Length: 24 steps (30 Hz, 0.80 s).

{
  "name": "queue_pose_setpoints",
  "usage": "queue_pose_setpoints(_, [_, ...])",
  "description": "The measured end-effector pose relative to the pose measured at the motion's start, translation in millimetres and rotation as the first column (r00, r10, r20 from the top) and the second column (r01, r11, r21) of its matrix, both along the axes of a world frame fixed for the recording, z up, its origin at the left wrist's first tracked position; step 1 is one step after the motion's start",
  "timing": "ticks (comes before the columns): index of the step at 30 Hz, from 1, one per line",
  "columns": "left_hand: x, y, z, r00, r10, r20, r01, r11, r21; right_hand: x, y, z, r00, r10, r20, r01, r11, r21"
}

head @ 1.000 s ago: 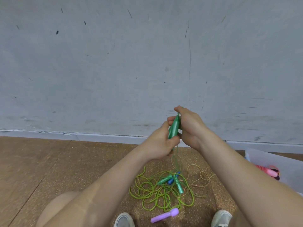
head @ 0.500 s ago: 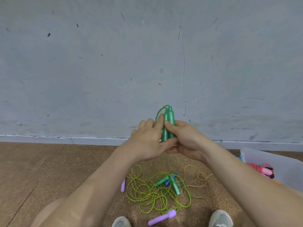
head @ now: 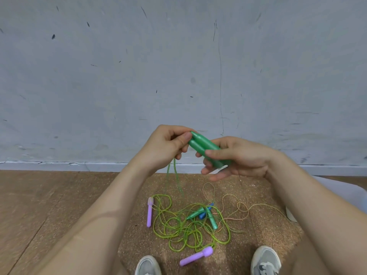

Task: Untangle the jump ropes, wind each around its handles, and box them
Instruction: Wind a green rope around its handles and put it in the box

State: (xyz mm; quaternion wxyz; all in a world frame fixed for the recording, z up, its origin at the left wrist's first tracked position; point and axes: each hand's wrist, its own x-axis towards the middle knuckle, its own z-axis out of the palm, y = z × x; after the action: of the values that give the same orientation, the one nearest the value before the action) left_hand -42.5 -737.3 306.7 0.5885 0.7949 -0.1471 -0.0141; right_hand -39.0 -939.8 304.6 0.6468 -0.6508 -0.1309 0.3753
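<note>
Two green jump-rope handles (head: 202,146) lie side by side, tilted, in front of the wall. My right hand (head: 236,156) grips their lower half, thumb across them. My left hand (head: 166,145) pinches their upper tips, and their green cord (head: 174,176) hangs down from it toward the floor. Below lies a tangle of yellow-green rope (head: 184,227) with two more green handles (head: 210,216) and a blue handle (head: 203,214) in it. Two purple handles (head: 150,211) (head: 196,258) lie at its left and front. A beige speckled rope (head: 236,207) loops to the right.
A white box (head: 341,192) sits at the right edge, mostly hidden behind my right forearm. My two grey shoes (head: 148,265) (head: 266,261) stand at the bottom, close to the tangle. Brown cork floor runs to a grey wall with a pale skirting.
The pair of green handles has tipped from upright to slanted. My left hand moved up to their tips, my right hand now wraps the lower half. The view shifted a little.
</note>
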Motion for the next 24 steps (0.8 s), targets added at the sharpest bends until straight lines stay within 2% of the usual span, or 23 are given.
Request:
queue_pose_setpoints(2, [0.1, 3.3, 0.0, 0.999, 0.011, -0.038, -0.013, 0.999, -0.048, -1.5, 0.2, 2.2, 0.997, -0.002, -0.072, 0.007, 0.998, 0.065])
queue_pose_setpoints(4, [-0.1, 5.7, -0.3, 0.998, -0.005, -0.069, -0.001, 0.996, -0.092, -3.0, 2.0, 5.9, 0.996, 0.002, -0.086, 0.004, 0.998, 0.062])
queue_pose_setpoints(7, [0.2, 9.7, 1.7, 0.991, -0.062, -0.117, 0.047, 0.991, -0.123, -3.7, 4.6, 8.9, 1.0, 0.014, -0.003, -0.014, 0.997, -0.07])
queue_pose_setpoints(9, [-0.1, 12.5, 3.8, 0.994, -0.05, -0.098, 0.048, 0.998, -0.029, -4.8, 5.8, 9.2, 0.995, 0.034, 0.096, -0.015, 0.981, -0.192])
queue_pose_setpoints(11, [0.2, 17.0, 5.5, 0.997, -0.01, -0.077, 0.011, 1.0, 0.006, -5.8, 6.4, 9.8, 0.993, 0.042, 0.11, -0.016, 0.974, -0.224])
queue_pose_setpoints(13, [0.9, 22.0, 5.8, 0.988, -0.041, -0.146, 0.011, 0.979, -0.202, -6.0, 4.9, 11.7, 0.998, 0.054, 0.042, -0.048, 0.99, -0.131])
queue_pose_setpoints(15, [1.8, 19.8, 4.1, 0.966, -0.129, -0.224, 0.009, 0.882, -0.471, -6.1, 3.8, 14.2, 0.997, 0.059, -0.044, -0.057, 0.997, 0.043])
queue_pose_setpoints(16, [2.2, 14.9, 1.6, 0.959, -0.144, -0.246, -0.019, 0.83, -0.558, -6.3, 4.5, 14.7, 0.995, 0.047, -0.086, -0.035, 0.991, 0.131])
queue_pose_setpoints(17, [3.1, 6.8, -2.6, 0.954, -0.125, -0.271, -0.067, 0.796, -0.601, -6.6, 6.1, 14.8, 0.992, 0.016, -0.127, 0.011, 0.978, 0.209])
queue_pose_setpoints(18, [4.4, -3.1, -9.2, 0.959, -0.061, -0.275, -0.114, 0.81, -0.575, -6.6, 8.6, 14.4, 0.985, -0.033, -0.167, 0.079, 0.957, 0.279])
queue_pose_setpoints(19, [5.0, -13.4, -15.8, 0.971, 0.047, -0.235, -0.151, 0.882, -0.446, -6.0, 12.7, 14.2, 0.973, -0.102, -0.208, 0.167, 0.93, 0.328])
queue_pose_setpoints(20, [5.9, -23.5, -21.8, 0.98, 0.16, -0.121, -0.181, 0.965, -0.189, -3.6, 16.5, 12.6, 0.953, -0.188, -0.239, 0.265, 0.899, 0.348])
queue_pose_setpoints(21, [5.1, -32.2, -27.7, 0.98, 0.189, 0.061, -0.197, 0.962, 0.188, 0.1, 20.1, 9.9, 0.929, -0.292, -0.227, 0.354, 0.88, 0.316])
queue_pose_setpoints(22, [2.0, -40.2, -31.7, 0.97, 0.113, 0.215, -0.217, 0.801, 0.558, 3.5, 22.8, 5.6, 0.907, -0.401, -0.131, 0.421, 0.879, 0.223])
queue_pose_setpoints(23, [-2.7, -46.2, -32.6, 0.952, 0.012, 0.307, -0.259, 0.567, 0.782, 6.2, 25.3, 1.2, 0.88, -0.472, 0.047, 0.468, 0.88, 0.075])
queue_pose_setpoints(24, [-7.2, -49.7, -32.1, 0.935, -0.07, 0.347, -0.291, 0.405, 0.867, 7.0, 27.5, -2.4, 0.849, -0.467, 0.246, 0.498, 0.863, -0.083])
